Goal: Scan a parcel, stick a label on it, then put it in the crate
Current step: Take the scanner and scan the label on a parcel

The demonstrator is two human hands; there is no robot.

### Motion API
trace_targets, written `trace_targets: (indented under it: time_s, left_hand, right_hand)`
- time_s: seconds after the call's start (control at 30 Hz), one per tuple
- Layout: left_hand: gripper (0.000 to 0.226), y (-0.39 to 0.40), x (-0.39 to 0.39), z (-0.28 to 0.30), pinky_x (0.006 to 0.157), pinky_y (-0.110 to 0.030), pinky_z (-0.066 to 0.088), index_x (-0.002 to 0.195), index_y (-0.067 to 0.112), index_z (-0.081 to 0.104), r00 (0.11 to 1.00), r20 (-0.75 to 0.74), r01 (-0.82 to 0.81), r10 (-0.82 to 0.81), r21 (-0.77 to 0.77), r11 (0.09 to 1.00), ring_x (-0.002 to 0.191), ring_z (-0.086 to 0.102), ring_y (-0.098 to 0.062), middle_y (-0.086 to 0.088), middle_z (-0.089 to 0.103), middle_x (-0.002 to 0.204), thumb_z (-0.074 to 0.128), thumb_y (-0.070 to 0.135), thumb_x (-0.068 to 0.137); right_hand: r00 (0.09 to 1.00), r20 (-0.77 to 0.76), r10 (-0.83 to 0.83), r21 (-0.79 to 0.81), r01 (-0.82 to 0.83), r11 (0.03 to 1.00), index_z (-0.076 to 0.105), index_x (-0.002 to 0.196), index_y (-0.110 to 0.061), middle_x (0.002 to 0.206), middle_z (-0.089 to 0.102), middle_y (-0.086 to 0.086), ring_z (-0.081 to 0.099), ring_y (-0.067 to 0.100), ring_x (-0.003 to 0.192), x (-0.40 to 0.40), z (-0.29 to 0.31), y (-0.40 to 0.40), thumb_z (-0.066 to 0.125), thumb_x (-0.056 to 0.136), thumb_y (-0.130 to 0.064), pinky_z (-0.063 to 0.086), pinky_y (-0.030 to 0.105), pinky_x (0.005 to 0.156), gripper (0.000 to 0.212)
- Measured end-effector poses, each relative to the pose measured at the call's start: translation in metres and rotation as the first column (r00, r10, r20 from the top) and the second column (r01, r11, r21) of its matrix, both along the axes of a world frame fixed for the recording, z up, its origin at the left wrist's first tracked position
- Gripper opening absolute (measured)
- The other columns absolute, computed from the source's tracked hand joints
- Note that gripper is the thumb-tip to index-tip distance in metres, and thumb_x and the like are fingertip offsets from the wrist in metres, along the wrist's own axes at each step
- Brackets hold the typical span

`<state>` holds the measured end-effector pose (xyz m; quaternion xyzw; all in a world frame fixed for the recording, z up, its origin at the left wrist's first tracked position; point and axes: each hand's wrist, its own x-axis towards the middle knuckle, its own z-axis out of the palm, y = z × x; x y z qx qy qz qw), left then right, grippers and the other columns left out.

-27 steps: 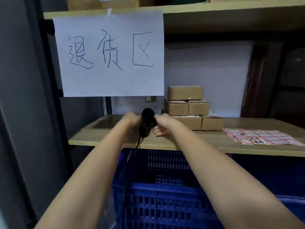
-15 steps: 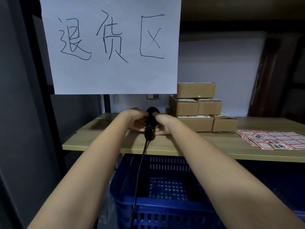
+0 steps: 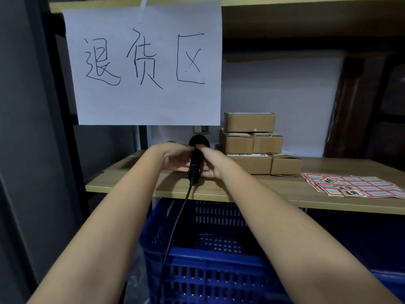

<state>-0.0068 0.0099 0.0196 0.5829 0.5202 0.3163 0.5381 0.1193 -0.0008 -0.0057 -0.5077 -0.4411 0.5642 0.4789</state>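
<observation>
A black handheld scanner (image 3: 195,165) with a trailing cable stands above the wooden shelf (image 3: 241,189). My left hand (image 3: 175,157) grips it from the left and my right hand (image 3: 211,162) from the right, both closed around its handle. Several small cardboard parcels (image 3: 249,141) are stacked just to the right of the scanner. Sheets of red and white labels (image 3: 355,186) lie at the shelf's right end. The blue plastic crate (image 3: 210,262) sits below the shelf, under my forearms.
A white paper sign (image 3: 144,66) with handwritten characters hangs from the upper shelf above my hands. A dark upright post (image 3: 65,128) borders the shelf on the left. The scanner cable (image 3: 175,227) hangs over the crate.
Both hands stay closed on the scanner. The scanner handle has tipped slightly toward me and the view has shifted closer to the shelf.
</observation>
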Motion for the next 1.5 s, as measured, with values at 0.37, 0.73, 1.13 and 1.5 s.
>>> trace_targets:
  time_s: [0.37, 0.73, 1.13, 1.5]
  left_hand:
    - [0.015, -0.069, 0.049, 0.015, 0.061, -0.033, 0.058, 0.089, 0.01, 0.062, 0.998, 0.036, -0.049, 0.047, 0.07, 0.996, 0.072, 0.068, -0.018, -0.004, 0.073, 0.066, 0.057, 0.023, 0.092]
    - [0.019, -0.095, 0.132, 0.028, 0.078, -0.045, 0.057, 0.104, 0.003, 0.059, 0.992, 0.124, -0.028, 0.01, 0.14, 0.99, 0.077, 0.066, -0.024, -0.009, 0.072, 0.064, 0.061, 0.014, 0.089]
    - [0.026, -0.05, 0.165, 0.031, 0.069, -0.03, 0.043, 0.082, 0.01, 0.07, 0.874, -0.035, -0.281, 0.485, 0.777, 0.563, 0.076, 0.059, -0.022, -0.006, 0.066, 0.08, 0.05, 0.026, 0.084]
    - [0.068, 0.027, 0.137, 0.036, 0.096, -0.031, 0.045, 0.128, 0.011, 0.049, 0.881, 0.007, -0.261, 0.473, 0.841, 0.473, 0.115, 0.049, -0.03, -0.013, 0.046, 0.126, 0.07, 0.047, 0.075]
  right_hand:
    - [0.994, 0.092, -0.059, 0.124, 0.047, 0.991, 0.048, 0.131, -0.01, 0.127, 0.061, 0.011, 0.058, 0.031, 0.115, 0.051, 0.01, -0.055, 0.056, 0.086, -0.042, 0.051, 0.042, 0.093, 0.057]
    - [0.996, -0.028, -0.082, 0.214, 0.086, 0.973, 0.053, 0.114, -0.019, 0.103, 0.072, 0.009, 0.07, 0.032, 0.087, 0.121, 0.023, -0.09, 0.048, 0.09, -0.046, 0.06, 0.044, 0.076, 0.037]
    - [0.965, -0.083, -0.247, 0.36, 0.261, 0.896, 0.053, 0.097, -0.007, 0.067, 0.053, 0.003, 0.049, 0.016, 0.048, 0.152, 0.011, -0.092, 0.045, 0.093, -0.044, 0.044, 0.021, 0.04, 0.038]
    - [0.957, 0.013, -0.29, 0.506, 0.244, 0.827, 0.048, 0.087, -0.018, 0.066, 0.048, 0.001, 0.047, 0.012, 0.047, 0.142, 0.011, -0.093, 0.059, 0.087, -0.027, 0.042, 0.019, 0.04, 0.014]
